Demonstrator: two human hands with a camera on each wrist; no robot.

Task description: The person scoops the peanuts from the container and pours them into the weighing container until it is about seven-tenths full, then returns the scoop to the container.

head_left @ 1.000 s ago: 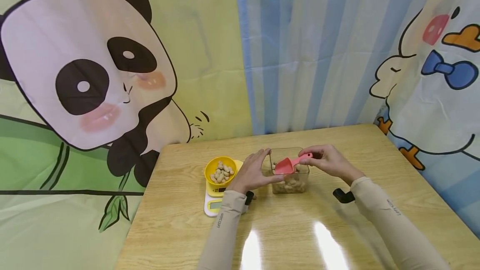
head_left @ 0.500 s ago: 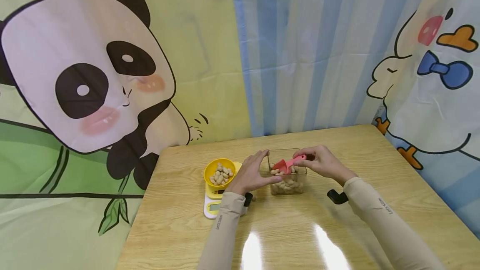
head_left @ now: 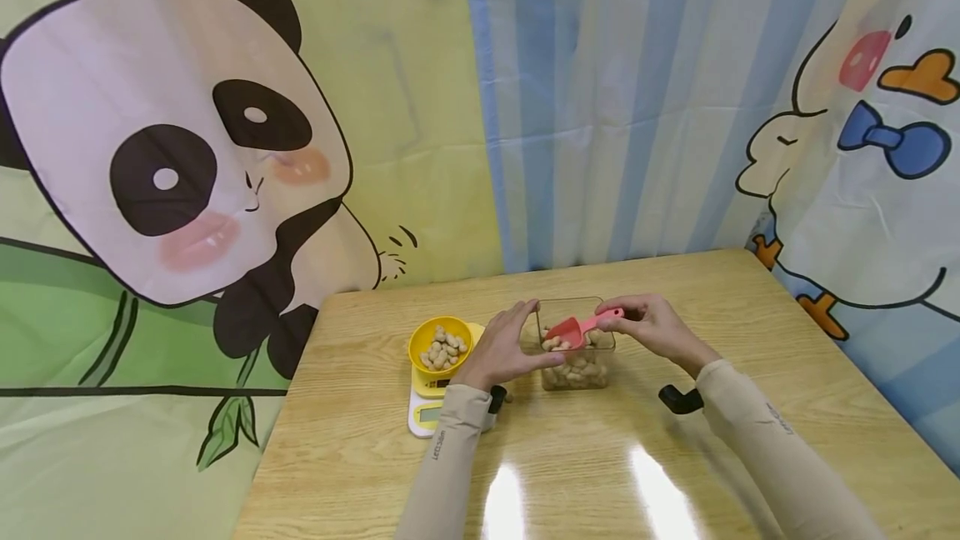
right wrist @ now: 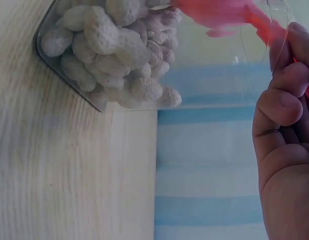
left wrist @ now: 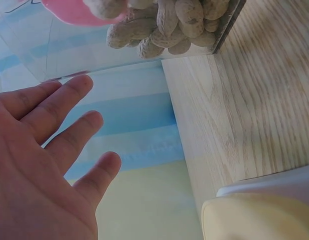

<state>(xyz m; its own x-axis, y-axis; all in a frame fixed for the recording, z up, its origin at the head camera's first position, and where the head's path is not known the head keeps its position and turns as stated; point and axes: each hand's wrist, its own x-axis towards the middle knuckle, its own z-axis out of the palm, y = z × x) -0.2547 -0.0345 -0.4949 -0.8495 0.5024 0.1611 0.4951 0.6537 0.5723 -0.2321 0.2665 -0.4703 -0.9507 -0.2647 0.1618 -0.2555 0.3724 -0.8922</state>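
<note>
A clear square container [head_left: 576, 365] with unshelled peanuts [right wrist: 112, 55] in its lower part stands on the table. Inside it, a pink scoop [head_left: 567, 332] tilts down to the left, with several peanuts [head_left: 556, 344] at its front edge. My right hand [head_left: 651, 327] pinches the scoop's handle [head_left: 604, 317] over the container's right rim. On the other side, my left hand [head_left: 504, 347] has its fingers extended, with fingertips [left wrist: 83, 84] right at the rim. Its thumb reaches along the container's front.
Left of the container, a yellow bowl [head_left: 423, 338] of peanuts sits on a yellow and white kitchen scale [head_left: 418, 419]. A printed curtain [head_left: 420, 148] hangs behind the wooden table [head_left: 360, 473]. Black wrist mounts [head_left: 681, 399] stick out from the sleeves.
The scoop first went lower and left into the peanuts, then came slightly up and right, now with peanuts at its front. The left hand stays at the container.
</note>
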